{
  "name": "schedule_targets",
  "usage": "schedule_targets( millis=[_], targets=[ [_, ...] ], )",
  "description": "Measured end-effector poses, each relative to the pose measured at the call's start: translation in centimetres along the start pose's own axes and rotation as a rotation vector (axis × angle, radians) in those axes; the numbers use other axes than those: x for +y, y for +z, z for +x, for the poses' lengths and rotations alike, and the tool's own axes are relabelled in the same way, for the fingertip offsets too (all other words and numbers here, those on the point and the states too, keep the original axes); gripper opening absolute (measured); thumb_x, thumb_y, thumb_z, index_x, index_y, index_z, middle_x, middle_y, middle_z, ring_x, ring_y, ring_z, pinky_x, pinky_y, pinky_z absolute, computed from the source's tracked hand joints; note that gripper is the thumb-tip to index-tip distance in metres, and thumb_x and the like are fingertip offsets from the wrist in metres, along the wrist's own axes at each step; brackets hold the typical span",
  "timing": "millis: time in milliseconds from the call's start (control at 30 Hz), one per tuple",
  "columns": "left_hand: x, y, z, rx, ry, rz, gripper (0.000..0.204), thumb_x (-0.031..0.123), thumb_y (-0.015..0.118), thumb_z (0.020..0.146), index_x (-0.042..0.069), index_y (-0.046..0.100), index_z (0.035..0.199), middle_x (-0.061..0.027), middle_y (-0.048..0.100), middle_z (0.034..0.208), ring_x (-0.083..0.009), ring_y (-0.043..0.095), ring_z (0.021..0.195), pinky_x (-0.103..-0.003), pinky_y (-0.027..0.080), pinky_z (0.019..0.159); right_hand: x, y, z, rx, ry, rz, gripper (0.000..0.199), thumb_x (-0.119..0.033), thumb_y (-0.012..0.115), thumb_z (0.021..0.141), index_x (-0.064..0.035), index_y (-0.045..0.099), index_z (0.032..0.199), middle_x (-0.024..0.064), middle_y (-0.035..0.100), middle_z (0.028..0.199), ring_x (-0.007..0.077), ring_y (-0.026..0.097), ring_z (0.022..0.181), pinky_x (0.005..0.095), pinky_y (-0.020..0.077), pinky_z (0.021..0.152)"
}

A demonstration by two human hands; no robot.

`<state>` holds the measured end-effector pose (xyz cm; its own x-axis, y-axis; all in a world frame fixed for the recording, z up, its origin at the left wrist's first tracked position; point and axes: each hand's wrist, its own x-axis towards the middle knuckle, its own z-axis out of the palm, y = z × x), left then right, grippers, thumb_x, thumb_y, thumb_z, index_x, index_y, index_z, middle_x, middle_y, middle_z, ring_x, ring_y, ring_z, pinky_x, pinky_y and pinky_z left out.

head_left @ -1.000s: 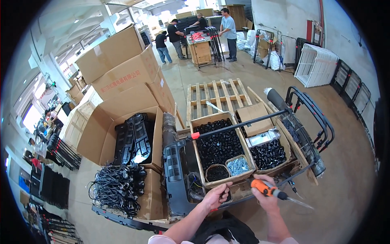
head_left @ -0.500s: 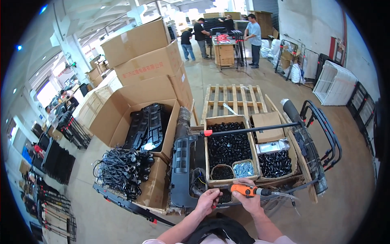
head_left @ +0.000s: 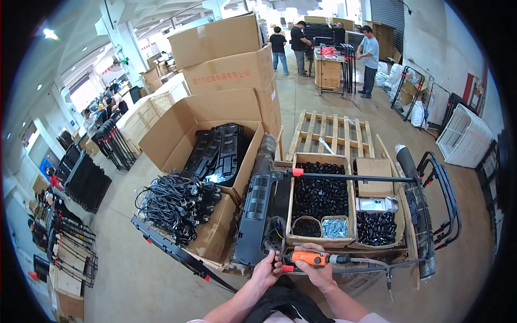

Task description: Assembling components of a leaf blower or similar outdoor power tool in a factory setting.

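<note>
My right hand [head_left: 318, 272] grips an orange and black power screwdriver [head_left: 308, 259], which lies level with its nose toward my left hand and a hose trailing from its back end. Close to that nose, my left hand [head_left: 267, 271] is closed, its fingers pinched together; what they hold is too small to make out. Just beyond my hands is a dark grey plastic housing [head_left: 251, 220] with vent slots, beside the near bar of a black tubular frame [head_left: 355, 177] with red corner pieces. Coloured wires [head_left: 278, 232] show in an opening next to the housing.
Wooden boxes hold black knobs [head_left: 320, 196] and silver screws [head_left: 335, 227]. Left are bundled black cables [head_left: 177, 204] and an open carton [head_left: 167, 137] of black plastic parts. A wooden pallet [head_left: 331, 134] lies beyond. Several people stand around a far table [head_left: 328, 75].
The view has turned, so the bench sits further right in the picture. Both hands and the screwdriver have shifted left along the bench, toward the grey housing.
</note>
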<state>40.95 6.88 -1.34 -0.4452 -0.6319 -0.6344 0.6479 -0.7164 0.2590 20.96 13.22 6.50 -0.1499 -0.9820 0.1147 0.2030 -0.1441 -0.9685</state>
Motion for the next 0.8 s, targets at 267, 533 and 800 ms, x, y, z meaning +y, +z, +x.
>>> schedule_targets(
  millis=[267,533,800],
  targets=[
    [2.1,-1.5,0.4,-0.061,-0.028,-0.158,0.023,0.032,0.052,0.113,0.01,0.061,0.115,0.0012,0.057,0.085,-0.012,0.051,0.07,-0.026,0.042,0.056,0.4,3.0,1.4,-0.068,-0.043,-0.138,0.055,-0.003,0.082,0.087,-0.001,0.053,0.134,0.0171,0.069,0.13,0.0262,0.066,0.124,0.0415,0.0527,0.11],
    [6.6,-1.2,0.7,-0.093,-0.048,-0.188,0.025,0.033,0.055,0.112,0.01,0.064,0.118,0.0014,0.059,0.085,-0.0112,0.051,0.07,-0.025,0.043,0.058,0.7,7.5,5.0,-0.08,-0.06,-0.156,0.054,0.002,0.079,0.089,-0.0003,0.053,0.137,0.0171,0.069,0.132,0.0243,0.066,0.124,0.0391,0.0531,0.109],
    [12.2,-1.3,1.2,-0.048,0.002,-0.185,0.036,0.039,0.048,0.114,0.006,0.063,0.119,-0.0007,0.062,0.087,-0.0127,0.057,0.071,-0.027,0.046,0.059,1.3,13.7,12.0,-0.08,0.083,-0.225,0.057,0.001,0.08,0.089,-0.0005,0.053,0.138,0.019,0.068,0.133,0.0245,0.067,0.123,0.0399,0.0532,0.11]
  ],
)
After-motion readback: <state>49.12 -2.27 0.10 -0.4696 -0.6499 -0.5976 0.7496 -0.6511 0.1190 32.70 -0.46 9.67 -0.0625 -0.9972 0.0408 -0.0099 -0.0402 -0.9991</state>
